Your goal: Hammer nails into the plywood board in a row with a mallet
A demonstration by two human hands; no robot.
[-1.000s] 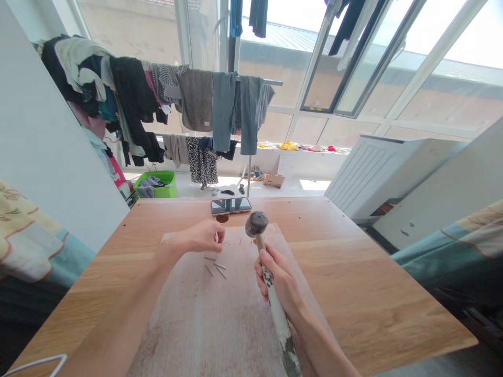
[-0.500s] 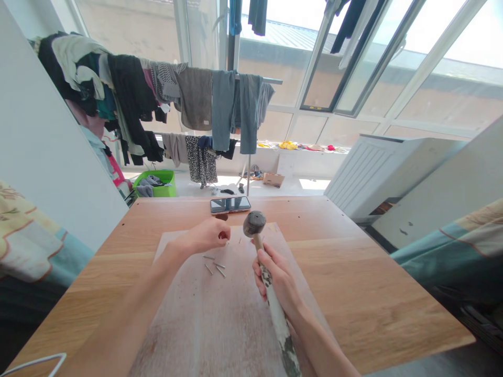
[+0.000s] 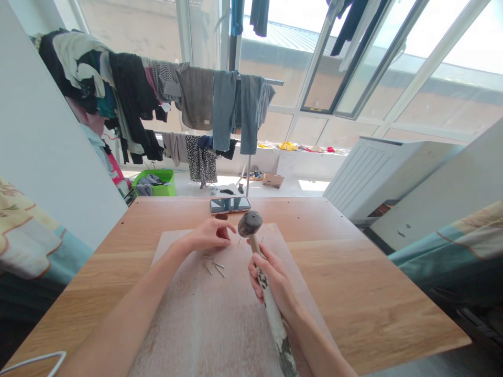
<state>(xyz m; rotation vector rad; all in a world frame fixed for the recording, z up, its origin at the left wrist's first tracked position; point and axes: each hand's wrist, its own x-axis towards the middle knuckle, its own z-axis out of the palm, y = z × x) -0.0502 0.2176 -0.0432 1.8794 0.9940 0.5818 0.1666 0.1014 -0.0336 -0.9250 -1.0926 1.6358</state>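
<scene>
My right hand (image 3: 271, 277) is wrapped around the worn, paint-flecked handle of a mallet (image 3: 250, 224). The mallet's dark head is raised just right of my left hand. Over the far part of a pale wooden board (image 3: 188, 319), my left hand (image 3: 212, 234) has its thumb and forefinger apart, with nothing visible between them. Several loose nails (image 3: 218, 270) lie on the board below that hand. A thin nail (image 3: 239, 240) stands upright between the hand and the mallet, and another nail (image 3: 263, 239) stands farther right.
The board rests on a wooden table (image 3: 353, 293). Beyond its far edge lies a phone (image 3: 230, 204), with a small dark brown object (image 3: 221, 217) in front of it. A white wire-like piece (image 3: 58, 356) shows at the near left. Laundry (image 3: 196, 99) hangs behind the table, above a green basket (image 3: 168, 183).
My left thumb and forefinger have spread from a closed curl. The mallet and my right hand have shifted slightly left. The loose nails lie as before.
</scene>
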